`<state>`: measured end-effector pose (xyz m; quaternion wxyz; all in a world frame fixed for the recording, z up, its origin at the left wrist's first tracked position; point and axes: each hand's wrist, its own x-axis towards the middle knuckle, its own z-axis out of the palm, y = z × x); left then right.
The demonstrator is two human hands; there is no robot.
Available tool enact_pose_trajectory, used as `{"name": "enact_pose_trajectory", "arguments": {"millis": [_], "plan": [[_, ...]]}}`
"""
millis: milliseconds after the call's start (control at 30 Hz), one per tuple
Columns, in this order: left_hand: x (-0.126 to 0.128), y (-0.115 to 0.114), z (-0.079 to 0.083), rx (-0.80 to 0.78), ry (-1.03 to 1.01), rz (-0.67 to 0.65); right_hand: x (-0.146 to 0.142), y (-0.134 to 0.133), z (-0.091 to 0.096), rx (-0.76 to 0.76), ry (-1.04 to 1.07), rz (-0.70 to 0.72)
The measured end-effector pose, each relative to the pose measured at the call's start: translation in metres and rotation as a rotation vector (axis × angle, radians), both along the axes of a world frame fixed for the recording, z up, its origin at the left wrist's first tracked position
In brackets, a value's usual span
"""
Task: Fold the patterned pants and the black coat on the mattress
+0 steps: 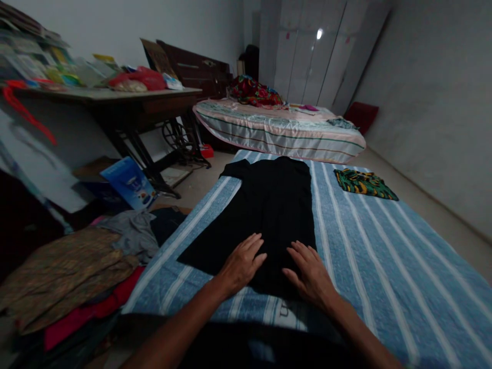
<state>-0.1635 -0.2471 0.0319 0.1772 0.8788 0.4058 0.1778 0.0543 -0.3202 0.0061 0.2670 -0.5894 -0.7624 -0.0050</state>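
A black short-sleeved shirt (274,205) lies spread on a blue and white striped cloth (361,246). Its left sleeve and lower left corner stick out, while the right side runs straight, as if folded over. My left hand (244,261) rests near the shirt's bottom edge with its fingers stretched out. Across from it, my right hand (309,269) lies at the lower right edge, fingers also extended over the black fabric. Neither hand grips anything.
A folded green and yellow patterned garment (365,183) lies to the right. Heaped clothes (65,271) are at the left, below a sewing machine table (111,94). A blue box (130,184) stands beside them. Behind is a bed (277,128) before a wardrobe (307,51).
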Motion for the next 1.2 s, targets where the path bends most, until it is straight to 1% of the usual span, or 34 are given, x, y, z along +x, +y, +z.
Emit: {"name": "enact_pose_trajectory", "arguments": {"millis": [67, 133, 233, 333, 433, 533, 633, 767, 900, 1000, 1100, 1200], "plan": [[-0.018, 0.002, -0.003, 0.06, -0.075, 0.063, 0.007, -0.015, -0.003, 0.056, 0.043, -0.032], [-0.04, 0.005, -0.006, 0.107, -0.107, 0.176, 0.015, -0.029, -0.005, 0.096, 0.066, -0.042], [-0.074, 0.01, -0.009, 0.176, -0.093, 0.375, 0.018, -0.046, -0.006, 0.141, 0.049, 0.03], [-0.102, 0.013, -0.009, 0.229, -0.002, 0.512, 0.005, -0.053, -0.006, 0.164, -0.006, 0.138], [-0.117, 0.015, -0.006, 0.233, 0.163, 0.625, -0.014, -0.05, -0.009, 0.18, -0.051, 0.169], [-0.122, 0.019, 0.001, 0.169, 0.273, 0.707, -0.027, -0.041, -0.014, 0.166, -0.074, 0.155], [-0.12, 0.024, 0.01, 0.044, 0.261, 0.767, -0.033, -0.037, -0.018, 0.131, -0.09, 0.153], [-0.116, 0.035, 0.016, -0.132, 0.201, 0.79, -0.04, -0.04, -0.022, 0.085, -0.124, 0.148], [-0.117, 0.041, 0.019, -0.253, 0.017, 0.793, -0.043, -0.039, -0.024, 0.132, -0.157, 0.151], [-0.119, 0.039, 0.028, -0.345, -0.187, 0.78, -0.041, -0.033, -0.024, 0.184, -0.146, 0.158], [-0.122, 0.036, 0.04, -0.385, -0.364, 0.811, -0.035, -0.026, -0.02, 0.201, -0.081, 0.186], [-0.124, 0.034, 0.044, -0.383, -0.412, 0.837, -0.031, -0.022, -0.016, 0.177, -0.025, 0.217]]}}
